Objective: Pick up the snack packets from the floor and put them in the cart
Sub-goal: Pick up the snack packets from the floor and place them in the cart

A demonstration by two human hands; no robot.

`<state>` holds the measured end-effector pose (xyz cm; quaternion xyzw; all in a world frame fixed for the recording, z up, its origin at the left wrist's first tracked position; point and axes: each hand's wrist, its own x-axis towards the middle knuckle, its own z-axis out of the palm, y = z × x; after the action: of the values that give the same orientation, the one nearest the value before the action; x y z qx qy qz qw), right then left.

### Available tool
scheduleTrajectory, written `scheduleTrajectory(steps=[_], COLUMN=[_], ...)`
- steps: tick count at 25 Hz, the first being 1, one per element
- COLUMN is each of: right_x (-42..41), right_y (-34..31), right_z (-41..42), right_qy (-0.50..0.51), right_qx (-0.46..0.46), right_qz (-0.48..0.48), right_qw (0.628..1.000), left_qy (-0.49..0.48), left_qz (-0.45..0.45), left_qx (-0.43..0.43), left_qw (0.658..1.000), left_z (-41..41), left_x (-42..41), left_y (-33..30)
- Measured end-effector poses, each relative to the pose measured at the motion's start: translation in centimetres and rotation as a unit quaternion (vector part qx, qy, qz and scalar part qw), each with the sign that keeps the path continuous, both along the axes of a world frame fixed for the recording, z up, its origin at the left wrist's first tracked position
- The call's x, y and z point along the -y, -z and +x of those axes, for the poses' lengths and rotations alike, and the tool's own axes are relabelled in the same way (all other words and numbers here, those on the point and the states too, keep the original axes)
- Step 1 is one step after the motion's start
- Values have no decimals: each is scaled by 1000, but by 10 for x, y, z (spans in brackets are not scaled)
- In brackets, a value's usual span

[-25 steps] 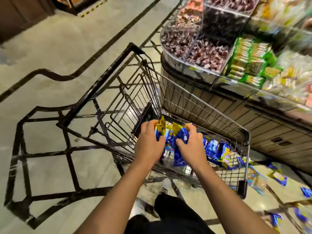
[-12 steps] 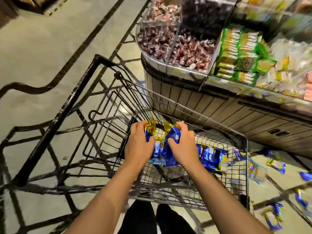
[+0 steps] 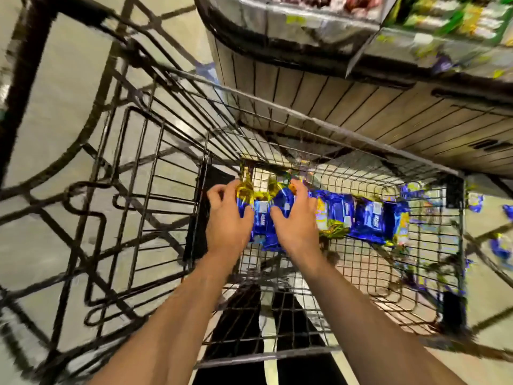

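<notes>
- Both bare forearms reach forward and down over the near rim of the wire cart (image 3: 277, 357), side by side.
- Left hand (image 3: 229, 218): back of the hand up, fingers curled over the left edge of a bunch of blue-and-gold snack packets (image 3: 262, 218), gripping it.
- Right hand (image 3: 295, 218): just beside the left, fingers curled over the right edge of the same bunch; the two hands clamp it between them, low inside the basket.
- More packets (image 3: 366, 220) lie in a row on the cart's mesh floor, just right of the right hand.
- Loose packets (image 3: 499, 245) lie on the floor beyond the cart's right wall, blurred.
- Past the far rim stands a slatted display counter (image 3: 361, 112), with bins of wrapped goods (image 3: 444, 18) on top, blurred.
</notes>
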<state>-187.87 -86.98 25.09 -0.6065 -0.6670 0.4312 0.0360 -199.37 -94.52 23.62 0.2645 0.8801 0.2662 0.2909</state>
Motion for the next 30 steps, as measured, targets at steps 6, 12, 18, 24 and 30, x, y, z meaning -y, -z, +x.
scheduleTrajectory(steps=[6,12,18,24,30], right_x=[-1,-5,0,17,28], right_y=[88,146,160,151,83], right_z=[-9,-22,-27,-27,-2], right_qy=[37,14,-15,16,24], right_qx=[11,76,125,105,89], right_qz=[8,8,43,16,17], right_qw=[999,997,991,994,996], left_qy=[11,33,12,40,75], left_qz=[0,-35,-70,-61,-35], left_qx=[6,-21,-4,18,26], left_qw=[1000,999,997,997,996], left_z=[6,5,11,21,31], left_x=[-13,-16,-16,5,14], left_y=[82,142,156,132,69])
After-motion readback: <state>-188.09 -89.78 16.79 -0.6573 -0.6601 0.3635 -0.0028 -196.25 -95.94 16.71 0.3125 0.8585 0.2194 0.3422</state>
